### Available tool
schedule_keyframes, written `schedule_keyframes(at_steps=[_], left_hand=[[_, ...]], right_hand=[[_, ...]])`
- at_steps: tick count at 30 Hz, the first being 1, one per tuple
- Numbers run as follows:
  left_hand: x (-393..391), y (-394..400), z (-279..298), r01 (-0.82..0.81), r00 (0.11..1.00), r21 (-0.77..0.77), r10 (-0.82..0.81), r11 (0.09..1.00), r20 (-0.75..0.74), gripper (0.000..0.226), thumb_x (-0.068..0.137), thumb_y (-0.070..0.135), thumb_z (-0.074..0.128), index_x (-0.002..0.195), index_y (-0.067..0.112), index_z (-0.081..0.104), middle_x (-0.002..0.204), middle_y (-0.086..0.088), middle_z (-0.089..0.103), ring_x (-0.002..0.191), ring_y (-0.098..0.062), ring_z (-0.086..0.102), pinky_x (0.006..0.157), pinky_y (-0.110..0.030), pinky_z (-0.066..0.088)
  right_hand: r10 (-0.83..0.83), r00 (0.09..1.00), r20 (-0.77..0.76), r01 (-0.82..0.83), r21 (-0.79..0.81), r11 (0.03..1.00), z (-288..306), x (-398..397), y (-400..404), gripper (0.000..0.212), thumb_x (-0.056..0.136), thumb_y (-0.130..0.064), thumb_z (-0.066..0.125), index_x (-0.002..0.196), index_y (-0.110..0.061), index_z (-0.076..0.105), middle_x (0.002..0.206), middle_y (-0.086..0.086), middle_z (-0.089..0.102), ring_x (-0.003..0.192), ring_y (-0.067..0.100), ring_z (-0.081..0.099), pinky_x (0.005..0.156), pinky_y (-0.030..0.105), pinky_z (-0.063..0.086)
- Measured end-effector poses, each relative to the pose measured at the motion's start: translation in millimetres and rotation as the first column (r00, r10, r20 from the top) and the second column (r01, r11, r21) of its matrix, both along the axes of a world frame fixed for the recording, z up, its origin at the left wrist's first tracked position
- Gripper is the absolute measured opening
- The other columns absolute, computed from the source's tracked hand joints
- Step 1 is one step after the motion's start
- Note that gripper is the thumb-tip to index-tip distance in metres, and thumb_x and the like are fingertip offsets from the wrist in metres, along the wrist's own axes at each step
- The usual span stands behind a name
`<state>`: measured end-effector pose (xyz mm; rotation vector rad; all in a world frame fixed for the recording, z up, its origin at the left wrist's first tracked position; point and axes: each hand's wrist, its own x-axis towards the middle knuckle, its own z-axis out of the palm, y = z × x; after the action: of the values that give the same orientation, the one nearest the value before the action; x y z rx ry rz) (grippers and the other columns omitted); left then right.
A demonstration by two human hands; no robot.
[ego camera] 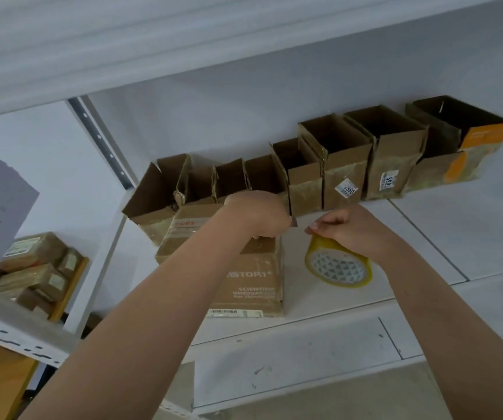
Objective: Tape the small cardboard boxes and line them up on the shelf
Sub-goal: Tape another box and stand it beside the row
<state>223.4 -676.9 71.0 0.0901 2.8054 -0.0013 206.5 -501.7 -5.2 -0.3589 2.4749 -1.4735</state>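
The left hand [257, 215] is curled in a fist over the cardboard box [238, 268] at the shelf [426, 237] front; whatever it grips is hidden. The tape roll [338, 265], just right of the box, is grasped by the right hand [350, 228], its fingertips [312, 228] pinched together above it.

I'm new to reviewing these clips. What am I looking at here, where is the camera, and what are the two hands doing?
There is no machine: a person wears one camera on the head, looking forward and down at bare arms. They work at a white shelf. Along its back stands a row of open boxes. In front lies a cardboard box. The left hand is closed in a fist above that box; what it grips is hard to tell. The right hand holds a yellow tape roll.
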Motion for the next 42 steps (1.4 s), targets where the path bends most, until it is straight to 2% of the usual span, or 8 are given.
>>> schedule_keyframes(at_steps=[5,11,15,22,31,36,39,42], left_hand=[[0.0,12.7,-1.6,0.021,0.992,-0.204,-0.045,0.979,-0.116,0.035,0.098,0.028,0.041,0.066,0.019,0.053,0.071,0.001,0.058,0.068,-0.017,0.056,0.055,-0.029,0.035],[9.8,-17.3,-8.7,-0.143,0.972,0.406,0.204,0.903,-0.112,0.048,0.101,0.053,0.036,0.085,0.016,0.061,0.077,-0.004,0.068,0.067,-0.016,0.067,0.08,-0.035,0.052],[14.6,-0.9,-37.9,-0.273,0.823,0.236,0.354,0.933,-0.445,0.035,0.093,0.054,0.053,0.094,0.019,0.048,0.073,0.005,0.052,0.069,-0.019,0.054,0.057,-0.03,0.041],[17.1,9.9,-38.3,-0.328,0.828,0.219,0.391,0.919,-0.403,0.06,0.086,0.027,0.069,0.13,0.008,0.035,0.081,-0.003,0.051,0.073,-0.025,0.052,0.044,-0.03,0.028],[46.1,-10.6,-33.4,-0.026,0.916,0.285,0.137,0.958,-0.378,0.021,0.081,0.024,0.07,0.093,0.018,0.054,0.088,0.0,0.055,0.087,-0.024,0.06,0.068,-0.034,0.047],[71.9,-42.1,-27.3,0.207,0.942,0.325,-0.099,0.923,-0.319,0.045,0.083,0.019,0.072,0.126,0.028,0.063,0.098,0.016,0.064,0.084,-0.003,0.057,0.075,-0.021,0.048],[80.4,-64.6,-23.5,0.213,0.949,0.331,-0.114,0.919,-0.293,0.053,0.086,0.016,0.07,0.135,0.032,0.056,0.123,0.015,0.063,0.106,-0.002,0.057,0.094,-0.026,0.049],[85.9,-86.6,-23.2,0.199,0.948,0.321,-0.098,0.926,-0.303,0.053,0.088,0.014,0.067,0.134,0.036,0.055,0.118,0.016,0.064,0.107,-0.005,0.059,0.094,-0.033,0.051]], right_hand=[[-0.069,0.997,-0.038,0.068,-0.024,0.997,8.6,10.1,-2.7,0.016,0.09,-0.036,0.067,0.078,-0.034,0.078,0.083,-0.01,0.074,0.086,0.015,0.068,0.089,0.04,0.053],[-0.091,0.995,0.044,0.095,-0.085,0.992,-3.1,14.2,1.6,0.019,0.092,-0.031,0.065,0.08,-0.029,0.079,0.083,-0.008,0.074,0.079,0.012,0.069,0.073,0.027,0.053],[-0.108,0.988,0.114,0.122,-0.128,0.984,-14.3,16.6,-1.9,0.019,0.091,-0.03,0.067,0.076,-0.027,0.079,0.072,-0.009,0.075,0.067,0.007,0.07,0.06,0.017,0.049],[-0.193,0.971,0.142,0.212,-0.137,0.968,-29.5,22.6,13.6,0.022,0.089,-0.029,0.069,0.069,-0.033,0.079,0.075,-0.012,0.075,0.072,0.008,0.071,0.073,0.027,0.053],[-0.232,0.972,0.046,0.236,-0.288,0.928,0.0,23.1,17.8,0.023,0.09,-0.033,0.067,0.07,-0.037,0.078,0.074,-0.007,0.075,0.067,0.01,0.072,0.07,0.028,0.054],[-0.196,0.98,0.04,0.199,-0.281,0.939,7.3,25.1,13.8,0.02,0.09,-0.033,0.068,0.074,-0.035,0.078,0.079,-0.006,0.076,0.071,0.011,0.073,0.069,0.027,0.054],[-0.164,0.986,0.029,0.165,-0.271,0.948,11.0,27.6,7.5,0.021,0.091,-0.034,0.067,0.074,-0.039,0.078,0.079,-0.008,0.076,0.07,0.008,0.072,0.066,0.025,0.052],[-0.118,0.993,-0.001,0.114,-0.24,0.964,16.3,31.2,1.2,0.021,0.092,-0.035,0.065,0.076,-0.043,0.077,0.08,-0.012,0.075,0.071,0.005,0.071,0.069,0.026,0.052]])
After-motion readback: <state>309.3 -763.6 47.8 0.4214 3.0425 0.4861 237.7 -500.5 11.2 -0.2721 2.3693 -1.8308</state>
